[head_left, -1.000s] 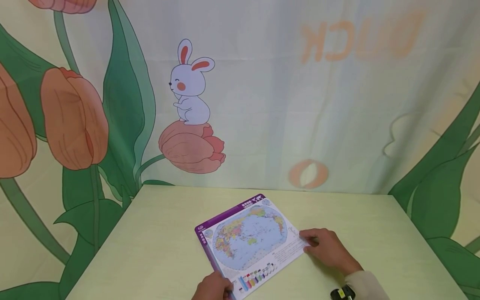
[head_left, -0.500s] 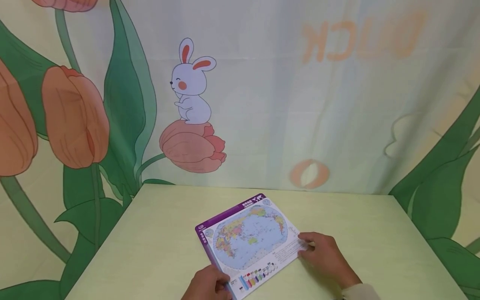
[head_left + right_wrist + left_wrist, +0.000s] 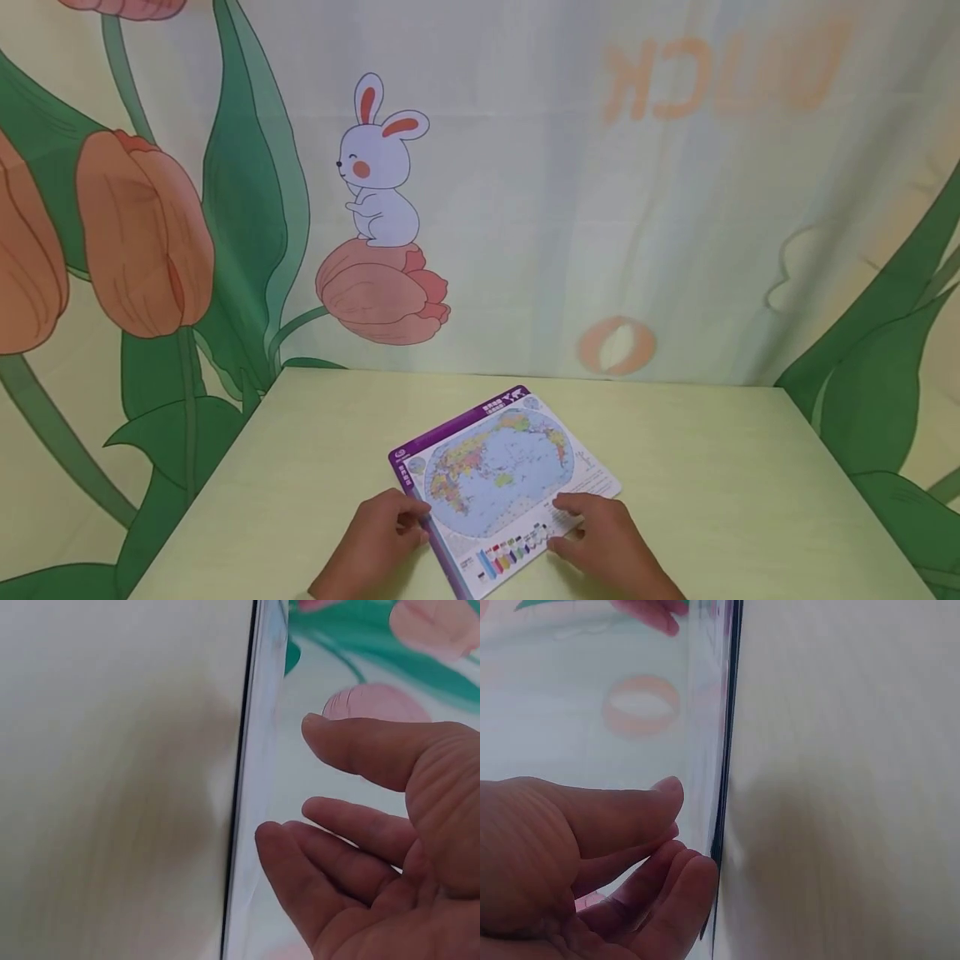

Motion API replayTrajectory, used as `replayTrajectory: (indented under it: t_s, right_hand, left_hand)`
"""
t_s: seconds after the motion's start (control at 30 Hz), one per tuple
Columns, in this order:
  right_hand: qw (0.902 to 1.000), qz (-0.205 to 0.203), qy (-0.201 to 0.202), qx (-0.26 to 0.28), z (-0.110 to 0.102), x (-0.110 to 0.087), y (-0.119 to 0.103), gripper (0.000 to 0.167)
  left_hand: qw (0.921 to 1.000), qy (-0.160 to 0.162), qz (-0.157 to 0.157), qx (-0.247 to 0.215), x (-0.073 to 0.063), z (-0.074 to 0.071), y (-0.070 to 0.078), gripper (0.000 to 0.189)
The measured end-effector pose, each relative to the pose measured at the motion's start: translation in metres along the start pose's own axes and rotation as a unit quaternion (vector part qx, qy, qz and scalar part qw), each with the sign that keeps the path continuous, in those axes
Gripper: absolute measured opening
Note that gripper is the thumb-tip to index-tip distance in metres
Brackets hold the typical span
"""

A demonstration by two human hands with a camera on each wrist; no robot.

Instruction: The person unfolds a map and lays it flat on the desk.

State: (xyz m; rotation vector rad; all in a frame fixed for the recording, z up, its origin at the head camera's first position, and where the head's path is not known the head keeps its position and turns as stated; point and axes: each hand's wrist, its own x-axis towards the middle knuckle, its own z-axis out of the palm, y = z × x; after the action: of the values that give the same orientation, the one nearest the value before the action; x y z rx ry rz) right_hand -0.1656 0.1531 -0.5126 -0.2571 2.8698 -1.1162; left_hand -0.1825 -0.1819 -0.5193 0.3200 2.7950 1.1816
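A flat world map board (image 3: 504, 467) with a purple border lies at a slant on the table. Beside its left edge is my left hand (image 3: 377, 535), fingers loosely bent. In the left wrist view the fingertips come right up to the board's thin edge (image 3: 728, 712), while the thumb stays off it. My right hand (image 3: 606, 540) is at the lower right edge, overlapping the printed legend strip in the head view. Its thumb and fingers are spread apart in the right wrist view, with nothing between them and the fingertips close by the edge.
The pale yellow table (image 3: 720, 450) extends around the board on all sides. Behind it hangs a curtain (image 3: 525, 208) printed with tulips, leaves and a white rabbit.
My left hand has shifted up along the board's left edge. From the right corner, my right hand has come left and down along the lower edge. The board has stayed put.
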Motion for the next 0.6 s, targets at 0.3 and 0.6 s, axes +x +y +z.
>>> replayTrajectory:
  t_s: [0.3,0.6]
  right_hand:
    - [0.9972,-0.010,-0.073,0.007,0.025,-0.008,-0.032,0.054]
    - [0.9945,-0.052,-0.091,0.012,0.051,-0.011,-0.042,0.031]
  left_hand:
    - [0.9976,0.054,-0.016,0.039,0.030,-0.018,-0.024,0.026]
    - [0.9957,0.050,-0.061,0.048,0.064,-0.035,-0.050,0.032]
